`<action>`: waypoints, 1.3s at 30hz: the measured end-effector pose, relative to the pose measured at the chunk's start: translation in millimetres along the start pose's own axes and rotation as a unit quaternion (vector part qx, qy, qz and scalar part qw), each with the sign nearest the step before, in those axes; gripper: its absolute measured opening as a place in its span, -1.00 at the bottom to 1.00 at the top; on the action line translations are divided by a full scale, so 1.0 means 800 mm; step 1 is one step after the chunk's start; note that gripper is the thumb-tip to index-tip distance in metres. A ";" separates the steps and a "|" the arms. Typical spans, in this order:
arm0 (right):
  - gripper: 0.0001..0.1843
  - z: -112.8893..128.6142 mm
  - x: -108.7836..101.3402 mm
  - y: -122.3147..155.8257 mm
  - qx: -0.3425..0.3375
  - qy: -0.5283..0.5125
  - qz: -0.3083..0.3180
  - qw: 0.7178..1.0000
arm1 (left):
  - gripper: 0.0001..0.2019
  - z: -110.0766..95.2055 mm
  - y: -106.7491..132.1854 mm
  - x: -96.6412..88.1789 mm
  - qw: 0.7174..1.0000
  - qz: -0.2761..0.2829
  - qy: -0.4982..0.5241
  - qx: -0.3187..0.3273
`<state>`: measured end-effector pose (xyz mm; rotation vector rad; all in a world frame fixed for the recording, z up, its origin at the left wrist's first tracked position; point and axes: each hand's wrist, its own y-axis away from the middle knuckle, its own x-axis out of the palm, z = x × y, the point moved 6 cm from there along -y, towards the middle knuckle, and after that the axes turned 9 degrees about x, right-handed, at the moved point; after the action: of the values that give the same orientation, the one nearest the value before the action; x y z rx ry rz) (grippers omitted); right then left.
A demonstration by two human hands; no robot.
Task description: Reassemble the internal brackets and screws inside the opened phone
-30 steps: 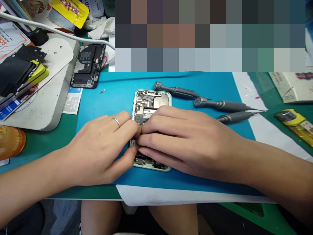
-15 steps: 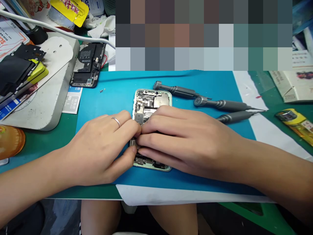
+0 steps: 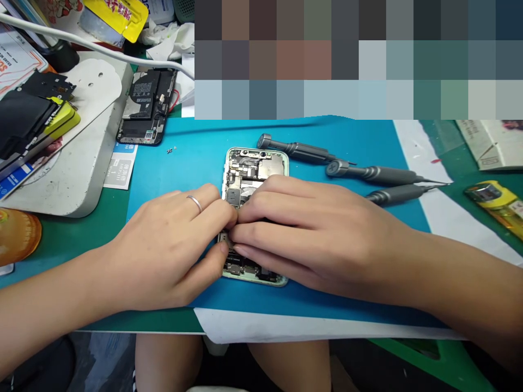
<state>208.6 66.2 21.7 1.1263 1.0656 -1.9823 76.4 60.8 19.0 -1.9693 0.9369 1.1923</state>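
An opened phone (image 3: 253, 169) with a pale green frame lies face down on the blue mat (image 3: 192, 163), its circuit boards showing. My left hand (image 3: 171, 250), a ring on one finger, pinches at the phone's left middle, thumb against its lower left edge. My right hand (image 3: 310, 234) lies across the phone's middle, fingers pressed together and meeting the left fingertips. What the fingertips hold is hidden. Both hands cover the phone's centre.
Three grey screwdrivers (image 3: 376, 175) lie right of the phone. A second opened phone (image 3: 147, 109) rests at the back left beside a white slab (image 3: 81, 163) carrying black and yellow parts. Tiny screws (image 3: 171, 150) sit on the mat. A yellow packet (image 3: 496, 204) lies far right.
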 end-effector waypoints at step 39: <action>-0.73 0.000 0.000 0.001 0.000 -0.001 0.003 1.000 | -0.83 -0.001 -0.001 0.000 1.000 0.004 0.000 0.002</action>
<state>209.4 65.8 21.6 1.1252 1.0594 -1.9783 77.5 61.0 19.6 -1.9643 0.9486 1.1937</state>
